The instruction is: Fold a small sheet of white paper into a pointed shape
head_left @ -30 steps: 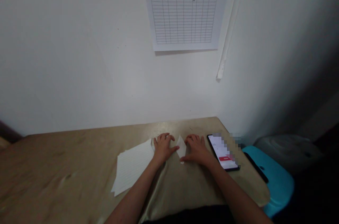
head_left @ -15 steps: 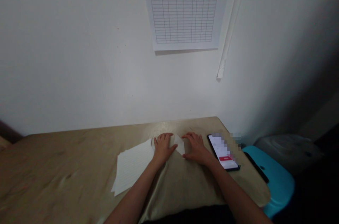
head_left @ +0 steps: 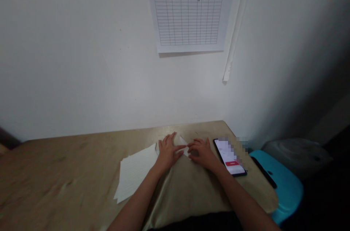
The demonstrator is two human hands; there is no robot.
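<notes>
A small piece of folded white paper lies on the table between my two hands, partly covered by fingers. My left hand is at its left side, fingers spread, with the index finger stretched across the paper and the thumb near its lower part. On the right edge, my right hand has its thumb and curled fingers around the paper, the fingertips close to my left index finger. Left of my left hand lies a small stack of lined white sheets, the nearer part covered by my forearm.
A phone with a lit screen lies right of my right hand. The brown tabletop meets a white wall, where a printed table sheet hangs. Beyond the table's right edge stands a turquoise object.
The paper has turned and now shows as a narrower triangle. My left index finger has stretched over it, and my right fingers have drawn inward and curled at its edge.
</notes>
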